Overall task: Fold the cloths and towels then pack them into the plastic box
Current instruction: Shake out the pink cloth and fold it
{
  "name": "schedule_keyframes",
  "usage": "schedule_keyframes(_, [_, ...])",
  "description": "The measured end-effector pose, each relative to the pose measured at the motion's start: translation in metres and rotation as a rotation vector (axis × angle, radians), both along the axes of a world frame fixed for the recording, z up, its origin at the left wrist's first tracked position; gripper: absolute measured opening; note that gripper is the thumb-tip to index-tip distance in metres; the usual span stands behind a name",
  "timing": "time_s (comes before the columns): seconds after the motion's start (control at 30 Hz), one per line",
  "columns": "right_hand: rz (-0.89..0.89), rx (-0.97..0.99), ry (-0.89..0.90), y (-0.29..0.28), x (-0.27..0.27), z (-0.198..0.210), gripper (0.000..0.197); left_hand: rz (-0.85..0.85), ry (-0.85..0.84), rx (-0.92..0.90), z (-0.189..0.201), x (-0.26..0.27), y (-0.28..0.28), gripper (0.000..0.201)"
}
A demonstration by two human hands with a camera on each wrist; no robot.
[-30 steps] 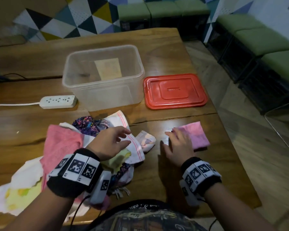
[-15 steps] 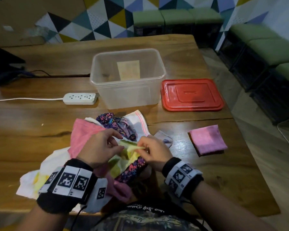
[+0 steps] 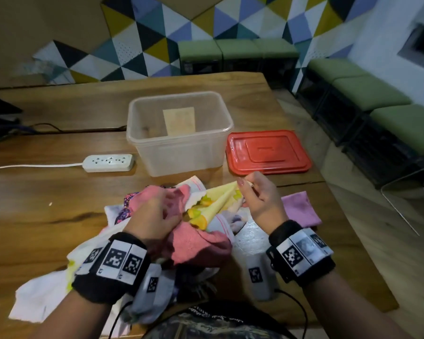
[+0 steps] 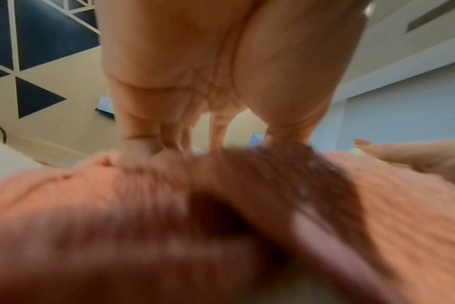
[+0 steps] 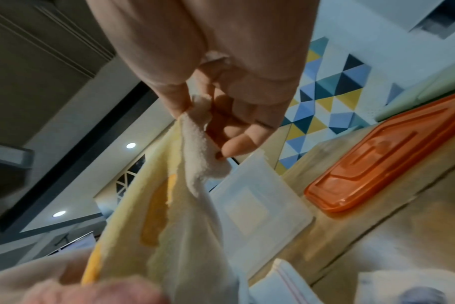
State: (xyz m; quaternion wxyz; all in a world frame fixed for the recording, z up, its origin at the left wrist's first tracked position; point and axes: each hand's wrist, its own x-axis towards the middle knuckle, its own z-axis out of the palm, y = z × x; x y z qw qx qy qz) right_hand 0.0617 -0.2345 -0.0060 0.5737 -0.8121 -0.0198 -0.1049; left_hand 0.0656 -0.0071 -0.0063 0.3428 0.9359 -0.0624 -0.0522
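A heap of loose cloths lies at the table's near edge. My right hand point(image 3: 243, 185) pinches a corner of a yellow cloth point(image 3: 218, 203) with orange print and holds it up, stretched away from the heap; in the right wrist view thumb and finger of my right hand point(image 5: 203, 123) clamp the yellow cloth's point(image 5: 185, 205) corner. My left hand point(image 3: 165, 211) sits on the heap, fingers and thumb dug into a pink towel point(image 3: 198, 245). The left wrist view shows my left hand point(image 4: 208, 144) down in the pink towel's point(image 4: 247, 226) folds. The clear plastic box point(image 3: 154, 152) stands behind, holding only a label.
A red lid point(image 3: 267, 150) lies right of the box. One folded pink cloth point(image 3: 301, 209) rests on the table right of my right hand. A white power strip point(image 3: 108, 162) with its cord lies left of the box. Green benches line the wall.
My right hand has drawn the yellow cloth's corner up and rightward out of the heap. My left hand has shifted onto the pink towel. The head view has tilted upward.
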Motion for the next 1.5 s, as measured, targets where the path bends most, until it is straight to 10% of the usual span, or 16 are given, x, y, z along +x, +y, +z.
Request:
schedule_keyframes(0.07, [-0.037,-0.049,0.078,-0.006,-0.004,-0.007,0.028,-0.071,0.014,-0.053,0.005,0.002,-0.005,0.016])
schedule_keyframes(0.3, [-0.03,-0.194,0.361,-0.023,-0.02,-0.018,0.011,-0.239,0.206,-0.759,0.038,0.007,-0.049,0.02])
schedule_keyframes(0.43, [0.148,0.052,0.244,-0.016,-0.024,0.002,0.057,-0.268,0.305,-0.842,0.049,0.012,-0.068,0.011])
schedule_keyframes(0.53, [0.241,0.221,0.181,-0.012,-0.024,0.025,0.009,-0.251,0.232,-0.889,0.053,0.017,-0.074,0.009])
schedule_keyframes(0.63, [0.193,0.337,0.203,-0.013,-0.022,0.037,0.014,-0.206,0.286,-1.022,0.055,0.025,-0.065,0.021])
schedule_keyframes(0.9, [0.188,0.352,0.182,-0.015,-0.016,0.049,0.006,-0.449,0.078,-0.545,0.061,0.01,-0.071,0.078])
schedule_keyframes(1.07, [0.401,0.41,0.244,-0.026,-0.015,0.052,0.051,-0.453,0.077,-0.596,0.057,0.013,-0.074,0.039])
schedule_keyframes(1.23, [0.208,0.358,0.167,-0.042,-0.015,0.054,0.009,-0.4,0.034,-0.559,0.055,0.025,-0.06,0.023])
schedule_keyframes(1.5, [-0.078,0.678,0.044,-0.048,-0.007,0.058,0.017,-0.428,0.022,-0.634,0.055,0.031,-0.051,0.034])
